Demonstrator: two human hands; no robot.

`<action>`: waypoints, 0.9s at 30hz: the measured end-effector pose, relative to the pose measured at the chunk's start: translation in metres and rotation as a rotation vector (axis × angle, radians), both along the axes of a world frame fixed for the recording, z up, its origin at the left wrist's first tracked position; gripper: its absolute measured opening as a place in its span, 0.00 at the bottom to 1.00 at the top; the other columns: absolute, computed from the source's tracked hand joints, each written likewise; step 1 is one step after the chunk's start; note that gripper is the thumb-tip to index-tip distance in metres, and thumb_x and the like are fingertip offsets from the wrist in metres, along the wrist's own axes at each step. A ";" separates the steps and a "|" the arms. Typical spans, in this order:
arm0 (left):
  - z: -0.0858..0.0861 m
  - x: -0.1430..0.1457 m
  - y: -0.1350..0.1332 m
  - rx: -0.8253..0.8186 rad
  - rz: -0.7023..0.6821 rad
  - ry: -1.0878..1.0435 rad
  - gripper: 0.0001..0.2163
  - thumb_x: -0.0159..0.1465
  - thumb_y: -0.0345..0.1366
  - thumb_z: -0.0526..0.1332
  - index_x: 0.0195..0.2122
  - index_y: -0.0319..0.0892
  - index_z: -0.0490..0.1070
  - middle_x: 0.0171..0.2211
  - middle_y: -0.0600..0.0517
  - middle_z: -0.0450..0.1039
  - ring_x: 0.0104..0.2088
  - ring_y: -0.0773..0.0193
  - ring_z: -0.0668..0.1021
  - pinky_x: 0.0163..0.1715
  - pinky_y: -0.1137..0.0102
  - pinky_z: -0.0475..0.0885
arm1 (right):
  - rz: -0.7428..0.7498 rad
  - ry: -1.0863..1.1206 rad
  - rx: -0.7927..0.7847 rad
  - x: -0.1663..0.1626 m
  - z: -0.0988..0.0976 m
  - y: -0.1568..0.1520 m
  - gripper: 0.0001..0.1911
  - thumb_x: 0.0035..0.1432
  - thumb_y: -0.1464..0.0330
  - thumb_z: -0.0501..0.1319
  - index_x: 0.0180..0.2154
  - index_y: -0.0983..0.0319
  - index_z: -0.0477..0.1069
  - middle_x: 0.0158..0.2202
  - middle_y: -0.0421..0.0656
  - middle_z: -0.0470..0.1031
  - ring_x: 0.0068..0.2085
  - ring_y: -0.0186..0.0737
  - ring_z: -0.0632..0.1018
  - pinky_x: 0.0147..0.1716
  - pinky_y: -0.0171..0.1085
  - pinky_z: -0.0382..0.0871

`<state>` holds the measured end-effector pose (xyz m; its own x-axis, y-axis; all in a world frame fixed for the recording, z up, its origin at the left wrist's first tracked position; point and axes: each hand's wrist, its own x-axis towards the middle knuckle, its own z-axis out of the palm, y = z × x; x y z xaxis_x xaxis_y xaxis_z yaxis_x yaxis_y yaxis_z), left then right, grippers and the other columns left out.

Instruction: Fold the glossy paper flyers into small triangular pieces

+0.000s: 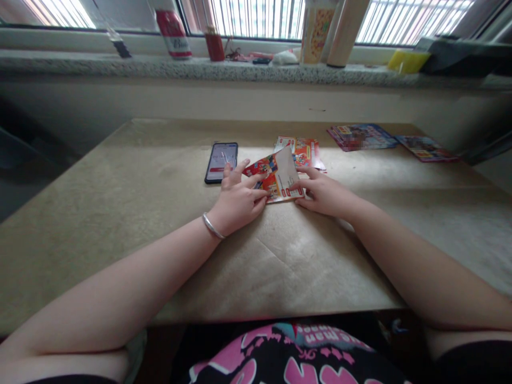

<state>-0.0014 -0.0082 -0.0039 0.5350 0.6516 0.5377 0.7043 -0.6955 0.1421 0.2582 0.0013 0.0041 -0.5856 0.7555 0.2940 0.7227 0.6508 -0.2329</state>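
A colourful printed flyer [280,178], red and orange with a white back, lies partly folded on the beige table [132,202]. My left hand [239,200] presses on its left side with the fingers closed on the paper; a silver bracelet circles that wrist. My right hand [322,193] pinches the flyer's right edge between thumb and fingers. A second flyer [304,152] lies flat just behind the folded one. A black smartphone [221,162] with a lit screen rests to the left of my left hand.
Two more flyers [361,136] [425,148] lie at the table's far right. The stone windowsill [120,64] behind holds a red and white can [173,33], a red cup [215,45], a tall carton [316,32] and a yellow item [408,60].
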 end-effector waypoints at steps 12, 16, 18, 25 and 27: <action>0.007 0.003 -0.008 0.061 -0.061 0.149 0.11 0.65 0.43 0.57 0.38 0.50 0.80 0.52 0.52 0.73 0.67 0.42 0.54 0.65 0.38 0.38 | -0.027 0.071 0.048 -0.004 0.003 0.002 0.08 0.58 0.69 0.58 0.34 0.58 0.77 0.56 0.45 0.70 0.52 0.46 0.76 0.51 0.46 0.72; 0.007 0.004 -0.010 0.047 -0.104 0.161 0.13 0.67 0.46 0.55 0.41 0.53 0.79 0.48 0.54 0.75 0.67 0.45 0.53 0.65 0.39 0.37 | 0.077 0.064 -0.044 0.001 0.006 0.002 0.14 0.49 0.68 0.66 0.40 0.57 0.77 0.61 0.46 0.63 0.55 0.48 0.73 0.55 0.46 0.69; 0.008 0.004 -0.011 0.044 -0.114 0.176 0.14 0.68 0.47 0.54 0.43 0.54 0.78 0.45 0.54 0.76 0.67 0.47 0.53 0.65 0.39 0.34 | 0.105 0.056 -0.066 0.003 0.006 0.003 0.21 0.46 0.66 0.68 0.45 0.56 0.75 0.63 0.46 0.60 0.58 0.50 0.70 0.57 0.48 0.67; 0.009 0.002 -0.012 0.078 -0.148 0.196 0.16 0.68 0.50 0.53 0.47 0.53 0.76 0.53 0.56 0.72 0.68 0.46 0.51 0.66 0.42 0.29 | 0.130 -0.013 0.070 0.008 0.004 0.006 0.11 0.52 0.65 0.66 0.40 0.55 0.79 0.64 0.44 0.59 0.61 0.53 0.66 0.59 0.52 0.63; 0.008 0.002 -0.011 0.090 -0.157 0.197 0.15 0.68 0.50 0.53 0.48 0.54 0.76 0.55 0.57 0.71 0.68 0.46 0.51 0.66 0.43 0.29 | 0.144 -0.028 0.151 0.006 0.007 0.005 0.08 0.53 0.67 0.65 0.38 0.55 0.80 0.65 0.41 0.59 0.63 0.55 0.63 0.61 0.54 0.61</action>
<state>0.0007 -0.0194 0.0039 0.7258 0.5066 0.4655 0.5947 -0.8021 -0.0544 0.2646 0.0062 0.0108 -0.6935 0.6121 0.3800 0.6246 0.7737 -0.1063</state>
